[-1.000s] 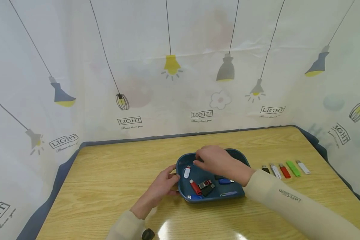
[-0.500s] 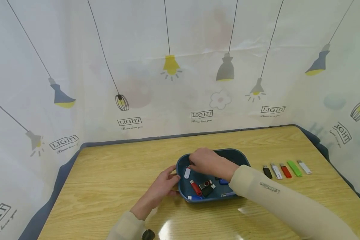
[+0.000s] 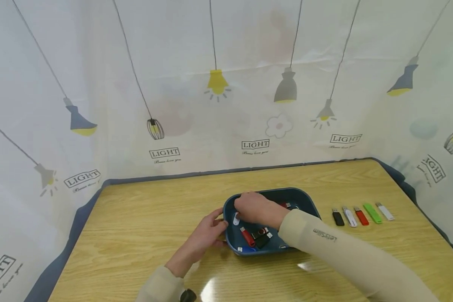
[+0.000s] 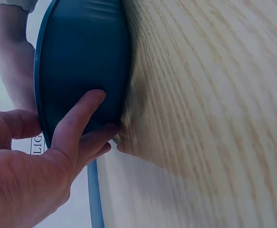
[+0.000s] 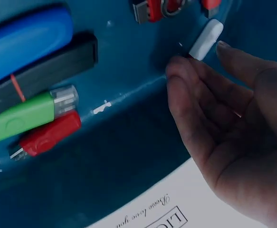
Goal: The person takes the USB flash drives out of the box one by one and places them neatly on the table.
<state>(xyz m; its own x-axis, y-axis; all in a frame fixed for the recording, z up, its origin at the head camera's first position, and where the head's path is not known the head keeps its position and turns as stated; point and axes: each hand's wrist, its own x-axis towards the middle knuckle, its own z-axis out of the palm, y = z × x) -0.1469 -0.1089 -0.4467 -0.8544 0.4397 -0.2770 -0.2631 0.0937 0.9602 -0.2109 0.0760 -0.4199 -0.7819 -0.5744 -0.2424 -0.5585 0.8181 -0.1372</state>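
Observation:
My left hand (image 3: pixel 208 230) holds the left end of a dark blue plastic basin (image 3: pixel 315 209). Its thumb is at the rim, and the fingers lie along the outer wall in the left wrist view. Inside the basin, my right hand (image 3: pixel 253 207) reaches down at the left end, partly covering a white USB stick (image 3: pixel 235 219). In the right wrist view, thumb and fingertips lie close around that white stick, apart from each other; it rests on the basin floor. Nearby lie a red USB stick (image 3: pixel 247 237), a black one (image 3: pixel 263 241) and a blue one (image 3: pixel 248 249).
To the basin's right, a row on the wooden table (image 3: pixel 154 218) holds black (image 3: pixel 337 218), white (image 3: pixel 350 217), red (image 3: pixel 361 216), green (image 3: pixel 373 213) and another white USB stick (image 3: pixel 385 211). A green stick (image 5: pixel 22 116) lies in the basin. A printed curtain (image 3: pixel 196 126) stands behind.
My right hand has moved left and down inside the basin to the white USB stick. The left hand stays on the basin's end, and the basin has not visibly moved.

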